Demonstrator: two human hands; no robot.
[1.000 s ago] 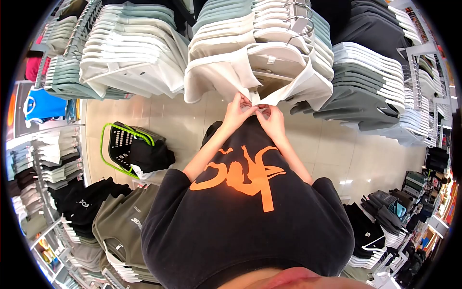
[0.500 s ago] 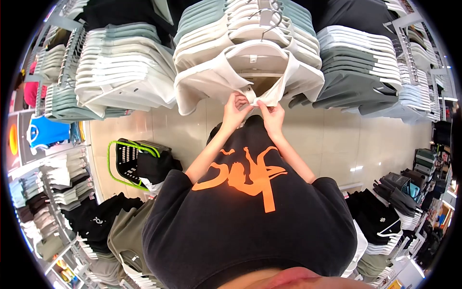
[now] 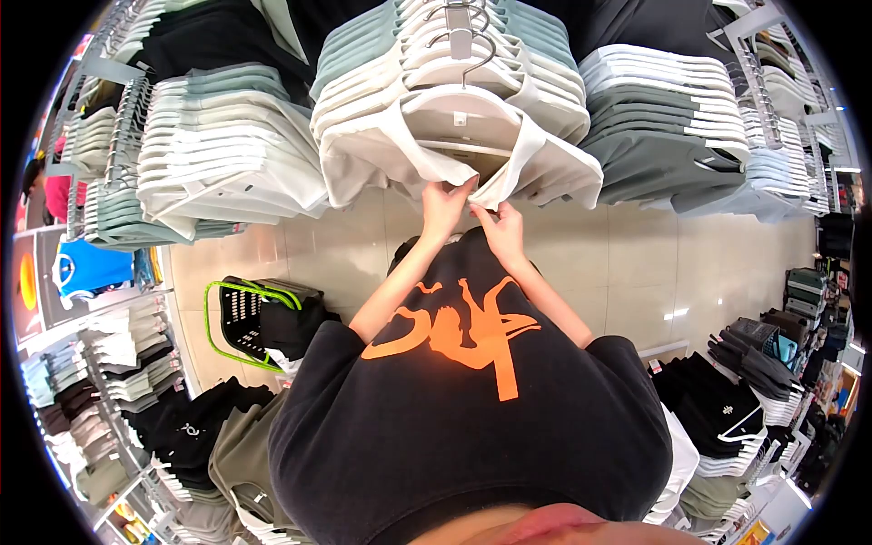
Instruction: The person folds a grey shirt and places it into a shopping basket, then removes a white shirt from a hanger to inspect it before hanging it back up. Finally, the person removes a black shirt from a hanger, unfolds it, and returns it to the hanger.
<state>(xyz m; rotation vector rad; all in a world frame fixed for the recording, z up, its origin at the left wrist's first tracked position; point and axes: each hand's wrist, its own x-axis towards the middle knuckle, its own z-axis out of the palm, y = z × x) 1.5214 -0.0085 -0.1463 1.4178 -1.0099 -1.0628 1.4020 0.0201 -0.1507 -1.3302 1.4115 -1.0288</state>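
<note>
A cream collared shirt [image 3: 368, 150] hangs on a white hanger [image 3: 460, 98] at the front of a rack, its neck spread open. My left hand [image 3: 444, 205] is closed on the left collar edge, near the opening. Just beside it and slightly lower, my right hand [image 3: 500, 227] pinches the lower edge of the right collar side between thumb and fingers. The two hands almost meet at the front of the neck. Whatever button or fastening lies under the fingertips is too small and hidden to make out.
Pale green and cream shirts [image 3: 354, 64] hang behind this one. White shirts [image 3: 232, 136] are on the left, dark grey ones [image 3: 654, 154] on the right. A black basket with green handles [image 3: 243, 313] stands on the tiled floor [image 3: 590, 272], dark cloth inside.
My left hand has moved up against the left collar edge, and its fingers have turned inward. My right hand has dropped a little lower. The collar sides look slightly further apart at the front.
</note>
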